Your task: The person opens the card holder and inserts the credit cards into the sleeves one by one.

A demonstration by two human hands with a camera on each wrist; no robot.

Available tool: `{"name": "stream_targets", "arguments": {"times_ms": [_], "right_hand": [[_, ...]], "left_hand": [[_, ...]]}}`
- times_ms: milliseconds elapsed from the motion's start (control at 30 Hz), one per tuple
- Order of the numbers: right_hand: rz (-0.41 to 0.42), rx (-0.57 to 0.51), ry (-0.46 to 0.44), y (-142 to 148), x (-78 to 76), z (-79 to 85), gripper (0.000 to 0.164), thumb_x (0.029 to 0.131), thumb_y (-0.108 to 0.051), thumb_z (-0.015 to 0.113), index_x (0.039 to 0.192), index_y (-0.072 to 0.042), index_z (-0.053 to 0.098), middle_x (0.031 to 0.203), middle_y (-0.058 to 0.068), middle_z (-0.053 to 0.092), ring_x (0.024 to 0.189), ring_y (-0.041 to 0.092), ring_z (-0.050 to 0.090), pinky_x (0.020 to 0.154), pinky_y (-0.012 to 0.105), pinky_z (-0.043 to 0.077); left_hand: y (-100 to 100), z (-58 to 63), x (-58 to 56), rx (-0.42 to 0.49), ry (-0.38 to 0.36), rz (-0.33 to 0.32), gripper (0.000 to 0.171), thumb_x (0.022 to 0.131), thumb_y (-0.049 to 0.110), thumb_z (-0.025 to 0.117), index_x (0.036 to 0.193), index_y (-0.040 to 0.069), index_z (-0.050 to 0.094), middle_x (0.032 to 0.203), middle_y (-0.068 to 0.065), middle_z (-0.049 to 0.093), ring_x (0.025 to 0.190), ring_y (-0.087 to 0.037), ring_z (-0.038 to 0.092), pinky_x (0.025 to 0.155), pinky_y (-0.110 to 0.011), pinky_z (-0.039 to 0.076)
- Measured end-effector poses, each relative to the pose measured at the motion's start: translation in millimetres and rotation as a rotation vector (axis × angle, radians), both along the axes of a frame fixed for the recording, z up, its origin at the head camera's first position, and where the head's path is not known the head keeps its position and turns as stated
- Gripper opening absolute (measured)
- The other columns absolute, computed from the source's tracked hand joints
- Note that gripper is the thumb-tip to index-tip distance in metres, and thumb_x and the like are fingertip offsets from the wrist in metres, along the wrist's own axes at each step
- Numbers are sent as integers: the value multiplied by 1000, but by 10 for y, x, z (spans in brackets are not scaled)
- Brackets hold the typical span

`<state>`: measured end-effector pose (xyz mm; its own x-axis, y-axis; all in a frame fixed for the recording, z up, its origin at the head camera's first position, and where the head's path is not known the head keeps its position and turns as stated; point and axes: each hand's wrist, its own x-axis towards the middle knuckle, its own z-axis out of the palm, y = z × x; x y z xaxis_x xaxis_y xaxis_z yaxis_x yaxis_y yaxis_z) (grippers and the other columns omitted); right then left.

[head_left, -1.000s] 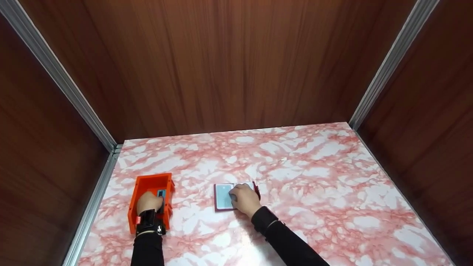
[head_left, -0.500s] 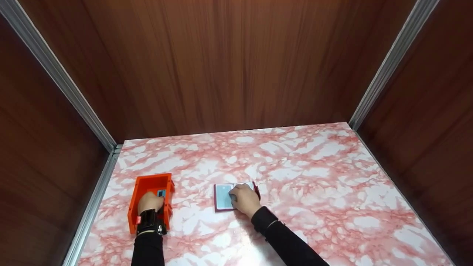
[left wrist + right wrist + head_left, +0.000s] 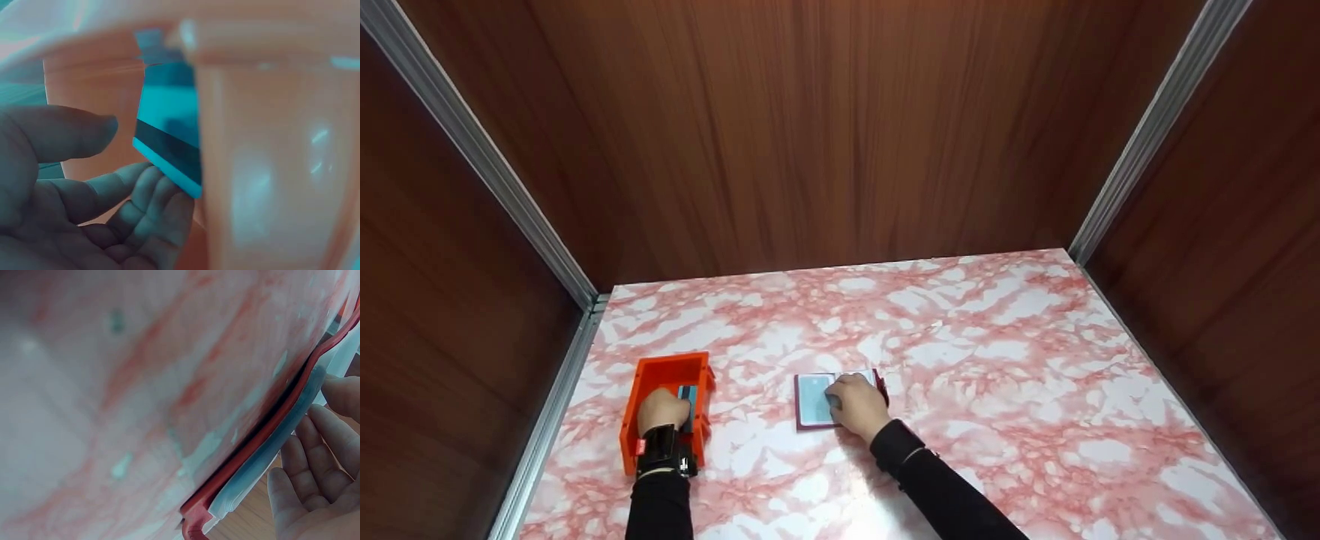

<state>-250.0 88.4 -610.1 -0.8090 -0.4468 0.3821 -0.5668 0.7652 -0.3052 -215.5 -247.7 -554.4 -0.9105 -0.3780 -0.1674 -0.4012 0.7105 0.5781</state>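
Observation:
A blue card with a dark stripe stands inside the orange bin, along its right wall. My left hand reaches into this bin. In the left wrist view, the thumb is apart from the card, while the other fingers lie bent by its lower edge; contact is unclear. A card holder with a dark red cover and clear sleeves lies unfolded on the table. My right hand pinches a sleeve near its middle; the fingertips are partly hidden from above.
The table has a red and white marbled top. Brown wood-patterned panels enclose it at the back and both sides, with metal rails at the corners and left edge.
My left hand has shifted slightly left inside the bin, and more of the blue card shows beside it. My right hand and the card holder stay in place.

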Motion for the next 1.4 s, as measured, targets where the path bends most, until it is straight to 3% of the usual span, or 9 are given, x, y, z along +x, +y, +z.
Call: {"name": "stream_targets", "arguments": {"times_ms": [200,433,733,967,1067,1233,1300,1400], "right_hand": [[3,-7,1,7,0,-12,22,71,-8,78,93,-12,75,91,1,67,88,25,61,74,34,53],[3,-2,8,12,-5,-17,23,70,-7,78,93,-11,75,92,2,67,89,25,61,75,34,53],[11,-4,-6,15,-4,2,23,71,-8,78,93,-11,75,92,2,67,87,25,60,76,33,53],[17,-9,-11,18,-2,-17,22,72,-8,79,94,-11,75,92,2,67,88,25,60,76,34,53],[19,-11,-7,19,-2,-14,22,72,-8,79,94,-11,75,92,2,67,88,26,61,76,34,53],[12,-2,8,15,-3,-6,22,71,-9,79,93,-12,76,91,1,66,87,25,61,74,34,53],[7,6,11,14,-3,-7,22,71,-9,80,92,-12,75,90,1,66,87,25,61,73,34,54],[4,12,2,13,-2,-5,22,71,-10,80,92,-12,75,91,1,66,87,25,61,73,34,53]], "left_hand": [[0,10,2,-4,41,3,16,78,0,53,62,4,52,65,-11,51,66,-32,52,63,-38,43],[-3,9,-28,4,41,-6,25,79,2,54,59,11,42,63,-10,48,68,-32,52,65,-39,42],[-16,137,-17,-22,110,31,14,77,-2,51,67,7,48,66,-8,46,64,-27,44,58,-36,33],[-33,291,2,-56,207,24,25,76,-7,46,62,11,36,61,-2,27,60,-22,25,55,-33,21],[-35,373,13,-69,258,26,25,74,-10,46,60,8,37,59,-2,26,58,-21,24,54,-34,20],[-34,482,-15,-87,307,51,20,74,-8,47,61,6,45,60,-6,39,60,-27,38,55,-38,29],[-34,515,-24,-86,325,55,15,75,-7,48,65,4,52,64,-9,49,66,-32,48,60,-42,37],[-25,555,-32,-80,336,56,11,77,-6,47,73,-2,57,71,-17,57,72,-37,53,67,-48,42]]}}
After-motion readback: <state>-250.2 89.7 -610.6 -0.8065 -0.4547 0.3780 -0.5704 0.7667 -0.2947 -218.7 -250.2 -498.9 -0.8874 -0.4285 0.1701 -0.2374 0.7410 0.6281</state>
